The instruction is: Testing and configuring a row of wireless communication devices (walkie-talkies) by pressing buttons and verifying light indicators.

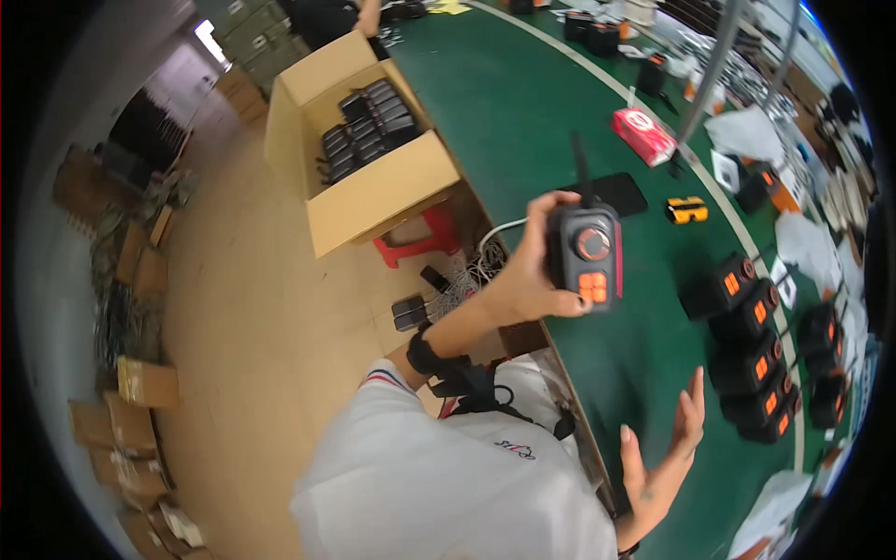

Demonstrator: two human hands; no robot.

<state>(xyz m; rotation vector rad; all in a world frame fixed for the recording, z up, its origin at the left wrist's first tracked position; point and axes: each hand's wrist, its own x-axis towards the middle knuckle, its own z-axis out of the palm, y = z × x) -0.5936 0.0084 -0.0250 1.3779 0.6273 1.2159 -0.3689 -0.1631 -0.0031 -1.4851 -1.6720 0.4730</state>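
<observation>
My left hand (534, 271) grips a black handheld radio-like device (572, 245) over the green table. Its antenna points away from me. An orange-ringed round knob and a cluster of orange buttons show on its face, and its right side is red. Lower right, my right hand (665, 467) hovers above the table with its fingers spread and nothing in them. Beyond that hand, several similar black devices (742, 359) with orange buttons stand in a row. A flat black object (620, 194), perhaps a phone, lies just behind the held device.
An open cardboard box (373, 207) of black devices stands left of the table, near a red stool (425, 238) and tangled white cables (462, 285). On the table (504, 103) lie a red packet (644, 136) and a yellow-black item (687, 210). A metal pole (711, 79) rises at the right.
</observation>
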